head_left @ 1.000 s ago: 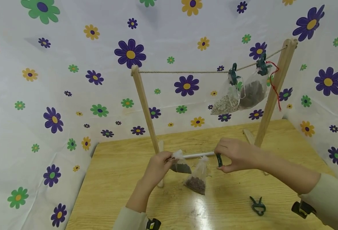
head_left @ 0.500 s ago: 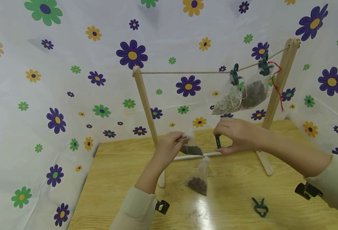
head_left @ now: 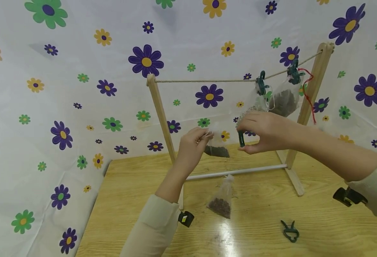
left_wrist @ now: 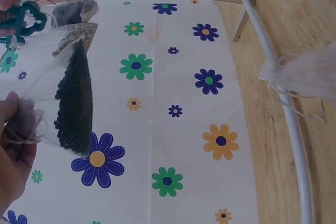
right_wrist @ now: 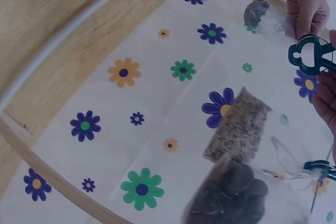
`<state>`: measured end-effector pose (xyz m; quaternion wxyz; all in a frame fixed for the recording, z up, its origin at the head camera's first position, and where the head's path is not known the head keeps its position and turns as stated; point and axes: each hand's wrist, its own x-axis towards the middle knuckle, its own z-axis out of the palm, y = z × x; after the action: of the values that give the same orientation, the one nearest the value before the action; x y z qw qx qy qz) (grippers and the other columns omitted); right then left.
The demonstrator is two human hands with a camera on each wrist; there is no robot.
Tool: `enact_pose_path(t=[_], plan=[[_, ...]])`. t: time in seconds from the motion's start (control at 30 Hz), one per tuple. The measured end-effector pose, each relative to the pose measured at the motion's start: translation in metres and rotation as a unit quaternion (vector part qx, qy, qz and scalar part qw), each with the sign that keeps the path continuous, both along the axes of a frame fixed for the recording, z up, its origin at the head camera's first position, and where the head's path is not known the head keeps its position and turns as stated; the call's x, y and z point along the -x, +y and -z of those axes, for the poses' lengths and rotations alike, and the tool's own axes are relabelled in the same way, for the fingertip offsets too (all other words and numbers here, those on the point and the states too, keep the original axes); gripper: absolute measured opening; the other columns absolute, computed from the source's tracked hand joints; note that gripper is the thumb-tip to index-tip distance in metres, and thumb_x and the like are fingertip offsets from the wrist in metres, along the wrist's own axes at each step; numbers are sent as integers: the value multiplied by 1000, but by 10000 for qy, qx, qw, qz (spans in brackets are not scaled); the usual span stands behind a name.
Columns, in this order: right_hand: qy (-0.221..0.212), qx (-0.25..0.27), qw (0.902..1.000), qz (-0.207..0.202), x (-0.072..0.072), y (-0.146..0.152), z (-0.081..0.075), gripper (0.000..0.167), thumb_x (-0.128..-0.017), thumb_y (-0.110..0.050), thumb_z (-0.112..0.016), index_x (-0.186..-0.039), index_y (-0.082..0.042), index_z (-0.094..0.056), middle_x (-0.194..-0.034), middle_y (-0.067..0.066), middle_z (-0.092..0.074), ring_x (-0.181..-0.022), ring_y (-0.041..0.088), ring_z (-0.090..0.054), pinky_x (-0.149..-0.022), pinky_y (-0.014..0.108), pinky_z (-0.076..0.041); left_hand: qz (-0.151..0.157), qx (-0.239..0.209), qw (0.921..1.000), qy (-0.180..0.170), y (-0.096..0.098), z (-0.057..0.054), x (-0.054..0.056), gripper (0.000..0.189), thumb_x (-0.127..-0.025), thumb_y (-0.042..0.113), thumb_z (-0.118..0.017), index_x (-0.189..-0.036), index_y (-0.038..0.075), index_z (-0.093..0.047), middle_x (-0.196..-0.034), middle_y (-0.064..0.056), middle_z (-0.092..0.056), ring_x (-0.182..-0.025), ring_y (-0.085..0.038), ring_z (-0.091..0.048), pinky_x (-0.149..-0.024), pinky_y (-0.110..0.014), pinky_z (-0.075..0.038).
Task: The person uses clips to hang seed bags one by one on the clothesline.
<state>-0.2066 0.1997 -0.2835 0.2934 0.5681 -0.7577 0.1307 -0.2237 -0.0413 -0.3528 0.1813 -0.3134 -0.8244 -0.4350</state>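
Note:
My left hand (head_left: 189, 148) pinches the gathered neck of a small sheer drawstring bag (left_wrist: 76, 103), its dark grainy contents sagging toward one side. To its right, my right hand (head_left: 268, 131) holds a dark green plastic clip (right_wrist: 306, 66) between thumb and fingers. Both hands are raised over the table, below the stretched rope (head_left: 204, 81). Two filled sheer bags hang from that rope by green clips: one with pale grains (right_wrist: 239, 127), partly behind my right hand in the head view, and one with dark lumps (right_wrist: 231, 195).
A wooden frame with a left post (head_left: 162, 117) and right post (head_left: 315, 85) carries the rope; a white bar (head_left: 259, 169) joins it low down. Another sheer bag (head_left: 222, 201) with brown contents lies at the bar. One green clip (head_left: 291, 231) lies on the table (head_left: 127, 200).
Both hands have risen from near the white bar toward the rope, the left carrying the dark-filled bag and the right carrying the clip. The left hand has also moved slightly right.

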Motion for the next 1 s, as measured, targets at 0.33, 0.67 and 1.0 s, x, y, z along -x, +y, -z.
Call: enact_pose_path(t=[0.33, 0.67, 1.0], plan=[[280, 271, 9992, 36, 8, -4, -38, 51, -93, -47, -46, -93, 2, -62, -86, 10, -64, -78, 20, -58, -64, 33, -52, -455, -111, 9987, 182, 12, -17, 10, 19, -91, 15, -63, -99, 1, -73, -88, -8, -63, -76, -17, -57, -67, -23, -48], [100, 497, 9972, 544, 9, -1, -76, 64, -91, -55, -47, -96, 6, -63, -84, 13, -63, -76, 21, -56, -66, 33, -48, -354, -294, 9946, -927, 26, -32, 20, 19, -91, 23, -64, -97, 6, -71, -88, -5, -71, -74, -11, -63, -62, -17, -46], [-130, 800, 9910, 1062, 22, 2, -99, 66, -91, -55, -44, -102, 8, -61, -87, 16, -66, -78, 26, -62, -74, 13, -41, -354, -311, 9980, -421, 36, -40, 31, 22, -94, 22, -59, -87, 4, -70, -79, -6, -66, -64, -12, -50, -56, -19, -36]])
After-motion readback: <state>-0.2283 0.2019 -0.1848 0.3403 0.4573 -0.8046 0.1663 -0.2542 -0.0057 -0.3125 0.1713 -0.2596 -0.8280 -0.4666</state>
